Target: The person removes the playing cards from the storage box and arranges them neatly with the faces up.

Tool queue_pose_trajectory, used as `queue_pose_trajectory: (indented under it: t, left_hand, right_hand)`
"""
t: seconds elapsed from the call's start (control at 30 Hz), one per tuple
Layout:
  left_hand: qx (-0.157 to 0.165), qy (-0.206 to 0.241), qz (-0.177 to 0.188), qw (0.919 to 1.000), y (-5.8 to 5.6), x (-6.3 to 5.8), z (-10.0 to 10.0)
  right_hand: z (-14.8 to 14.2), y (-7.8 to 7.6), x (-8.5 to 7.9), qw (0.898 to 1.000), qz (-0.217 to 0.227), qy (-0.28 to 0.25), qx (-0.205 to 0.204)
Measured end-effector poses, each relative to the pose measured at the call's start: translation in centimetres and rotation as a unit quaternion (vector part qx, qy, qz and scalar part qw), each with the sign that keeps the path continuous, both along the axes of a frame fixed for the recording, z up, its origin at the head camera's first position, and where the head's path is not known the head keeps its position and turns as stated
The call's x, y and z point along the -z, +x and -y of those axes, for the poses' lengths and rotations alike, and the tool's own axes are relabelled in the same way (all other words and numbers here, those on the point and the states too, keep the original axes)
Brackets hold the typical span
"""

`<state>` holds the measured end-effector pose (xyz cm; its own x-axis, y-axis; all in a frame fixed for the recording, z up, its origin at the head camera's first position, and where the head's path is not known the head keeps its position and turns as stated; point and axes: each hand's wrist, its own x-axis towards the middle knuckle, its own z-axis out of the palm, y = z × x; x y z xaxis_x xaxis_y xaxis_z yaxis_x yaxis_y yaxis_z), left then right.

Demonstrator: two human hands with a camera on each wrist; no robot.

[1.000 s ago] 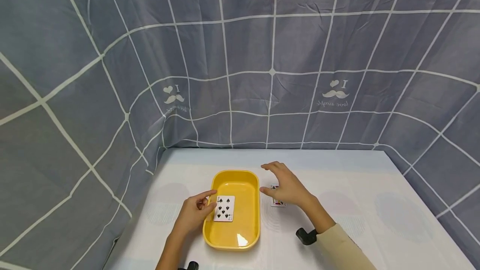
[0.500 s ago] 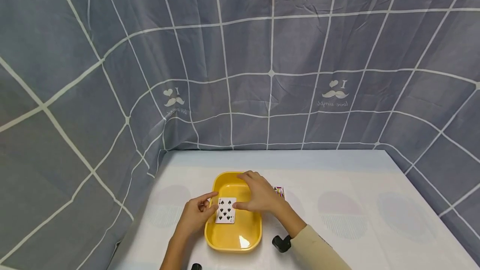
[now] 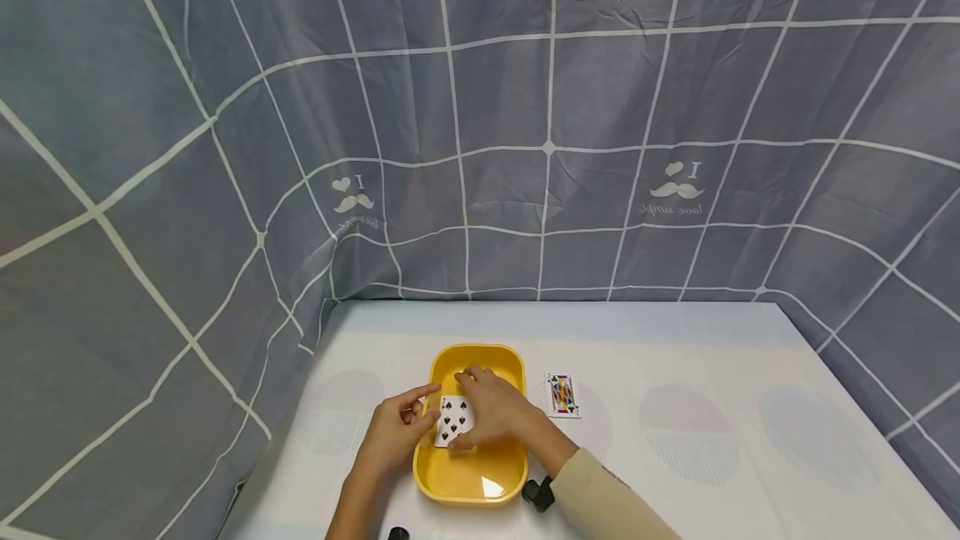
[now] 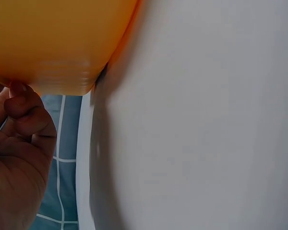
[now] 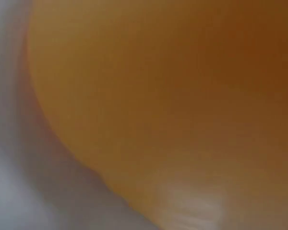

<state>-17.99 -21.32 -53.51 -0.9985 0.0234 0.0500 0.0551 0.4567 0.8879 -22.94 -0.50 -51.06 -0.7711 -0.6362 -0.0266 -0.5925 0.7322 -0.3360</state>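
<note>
A yellow tray (image 3: 471,500) stands on the table, with a white playing card of spades (image 3: 447,423) face up in its left half. My left hand (image 3: 395,432) holds the tray's left rim, thumb and index finger over the edge. In the left wrist view its other fingers (image 4: 30,112) are curled against the tray's outer wall. Over the tray, my right hand (image 3: 491,407) is spread above the card, thumb at its lower right corner and fingertips near its top edge. The hand covers part of the card's right side. Only the tray's blurred yellow wall (image 5: 134,96) fills the right wrist view.
To the right of the tray a face card (image 3: 562,395) lies face up on the white table (image 3: 675,373). A grey checked curtain (image 3: 495,123) hangs behind and along the sides. A black wrist device (image 3: 537,493) sits by the right sleeve.
My right hand has moved left from over the face card to the spade card in the tray, uncovering the face card. The left hand keeps its place at the rim.
</note>
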Motion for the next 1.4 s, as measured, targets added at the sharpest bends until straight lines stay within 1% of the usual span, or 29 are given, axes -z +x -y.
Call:
queue_pose_trajectory:
  t: [0.17,0.33,0.43,0.83,1.03,1.27,1.4]
  left_hand:
    - [0.003,0.010,-0.003,0.9999,0.1,0.2,0.0]
    - [-0.001,0.008,-0.001,1.0000,0.1,0.2,0.0]
    - [-0.006,0.000,0.002,1.0000,0.0,0.2,0.0]
    - [-0.008,0.001,0.009,0.9999,0.1,-0.2,-0.2]
    - [-0.005,0.004,0.005,1.0000,0.0,-0.2,-0.1]
    - [-0.012,-0.009,0.001,0.9999,0.0,-0.2,-0.1]
    - [-0.013,-0.011,0.002,0.9999,0.1,-0.3,-0.1]
  right_hand:
    - [0.4,0.0,0.8,0.998,-0.011,0.058,-0.006]
    - [0.7,0.0,0.9,0.997,-0.016,0.076,-0.007]
    - [0.8,0.0,0.8,0.997,-0.021,0.078,-0.005]
    - [0.9,0.0,1.1,0.996,-0.032,0.080,0.003]
    - [0.8,0.1,0.3,0.996,-0.039,0.077,0.004]
    - [0.4,0.1,-0.7,0.997,-0.043,0.060,0.004]
    - [-0.2,0.1,-1.1,0.997,-0.056,0.046,0.005]
